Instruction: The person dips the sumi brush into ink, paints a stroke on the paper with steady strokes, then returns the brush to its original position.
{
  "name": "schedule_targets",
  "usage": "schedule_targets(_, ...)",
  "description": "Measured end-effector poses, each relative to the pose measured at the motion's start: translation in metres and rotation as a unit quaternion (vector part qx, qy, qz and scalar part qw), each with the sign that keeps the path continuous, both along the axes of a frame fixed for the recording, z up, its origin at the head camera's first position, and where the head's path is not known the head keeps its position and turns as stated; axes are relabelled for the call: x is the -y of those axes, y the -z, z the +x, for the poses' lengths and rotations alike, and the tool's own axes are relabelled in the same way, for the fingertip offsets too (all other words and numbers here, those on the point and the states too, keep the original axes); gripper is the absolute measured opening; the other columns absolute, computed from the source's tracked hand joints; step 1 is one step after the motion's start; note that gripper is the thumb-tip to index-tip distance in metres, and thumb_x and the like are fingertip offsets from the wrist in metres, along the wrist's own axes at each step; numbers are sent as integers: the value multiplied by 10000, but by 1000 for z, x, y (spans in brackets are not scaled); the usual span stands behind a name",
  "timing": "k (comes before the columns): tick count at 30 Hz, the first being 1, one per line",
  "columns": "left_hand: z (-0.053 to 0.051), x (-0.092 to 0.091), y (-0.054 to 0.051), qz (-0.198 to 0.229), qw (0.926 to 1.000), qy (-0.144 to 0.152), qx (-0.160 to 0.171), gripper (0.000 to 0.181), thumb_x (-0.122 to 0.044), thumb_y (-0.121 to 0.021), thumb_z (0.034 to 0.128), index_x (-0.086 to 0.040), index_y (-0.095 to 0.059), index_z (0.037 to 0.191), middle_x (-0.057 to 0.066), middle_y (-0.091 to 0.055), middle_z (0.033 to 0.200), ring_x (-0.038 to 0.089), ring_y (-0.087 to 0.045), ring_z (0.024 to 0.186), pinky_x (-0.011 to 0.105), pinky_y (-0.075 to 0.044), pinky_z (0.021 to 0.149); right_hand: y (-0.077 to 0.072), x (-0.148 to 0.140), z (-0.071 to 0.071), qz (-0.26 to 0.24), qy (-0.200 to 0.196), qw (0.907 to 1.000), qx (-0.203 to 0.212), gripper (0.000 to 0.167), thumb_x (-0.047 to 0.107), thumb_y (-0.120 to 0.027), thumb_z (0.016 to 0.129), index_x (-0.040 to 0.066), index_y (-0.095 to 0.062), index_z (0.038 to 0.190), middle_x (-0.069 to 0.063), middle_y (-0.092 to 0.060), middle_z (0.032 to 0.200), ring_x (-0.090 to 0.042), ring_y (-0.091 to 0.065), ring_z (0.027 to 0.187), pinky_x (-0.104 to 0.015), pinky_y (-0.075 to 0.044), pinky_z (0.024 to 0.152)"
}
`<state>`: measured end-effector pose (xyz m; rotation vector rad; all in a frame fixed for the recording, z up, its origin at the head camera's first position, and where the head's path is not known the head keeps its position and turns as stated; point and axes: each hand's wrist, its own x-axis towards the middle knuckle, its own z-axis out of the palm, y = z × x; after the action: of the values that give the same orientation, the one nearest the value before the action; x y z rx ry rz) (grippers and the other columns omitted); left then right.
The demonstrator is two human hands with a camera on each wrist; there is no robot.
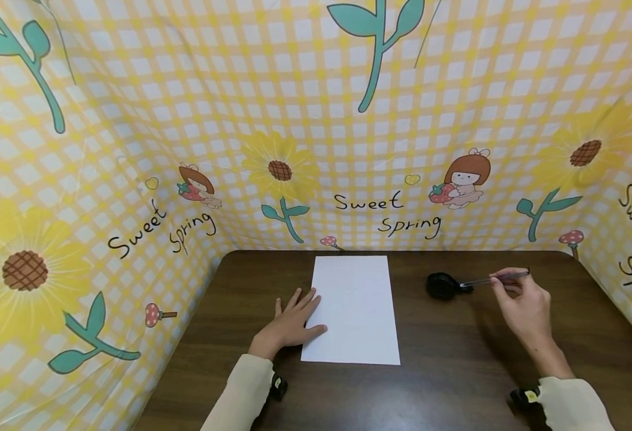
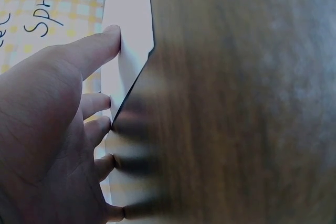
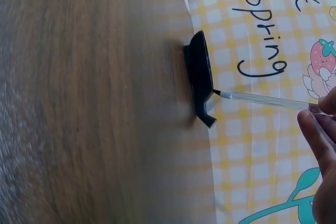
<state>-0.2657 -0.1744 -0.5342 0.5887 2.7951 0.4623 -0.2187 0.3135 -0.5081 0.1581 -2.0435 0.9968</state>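
Observation:
A white sheet of paper (image 1: pixel 354 311) lies on the table, with my left hand (image 1: pixel 289 326) resting at its left edge, fingers spread and thumb on the sheet. In the left wrist view the thumb and some fingertips touch the paper (image 2: pixel 131 19). My right hand (image 1: pixel 526 308) pinches a thin brush (image 3: pixel 268 99) with a clear handle and dark tip. That tip meets the rim of a small black dish (image 3: pixel 199 72) with a short spout or handle. From the head view, the inside of the dish (image 1: pixel 441 286) looks dark; its contents cannot be made out.
The brown wooden table (image 1: pixel 337 398) has rounded far corners. A yellow checked cloth (image 1: pixel 316 120) with flowers and lettering hangs behind it and along both sides. Each wrist carries a small black camera, the right one (image 1: pixel 523 398) near the cuff.

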Motion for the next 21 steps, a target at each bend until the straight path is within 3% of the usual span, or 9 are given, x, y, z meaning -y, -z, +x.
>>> schedule_targets(16,-1,-1,1,-116,9999,-36,-45,829,-622,-574,1033,-210,-310,1702,19,-182,1803,380,-64,1680,808,3,1238,-3,-5,3,-3,56,9999,-129,181,-143,-754,890,-117,-673,1050,-245,-741,937,281,-580,903,34,-463,792)
schedule_targets(21,2,-2,-3,-50,10000,-13,-34,819,-597,-588,1037,-193,-321,1698,38,-190,1801,396,-72,1676,816,1,1232,-4,-6,4,-12,90,9998,-186,189,-137,-760,890,-110,-678,1058,-101,-743,922,269,-591,903,35,-460,800)
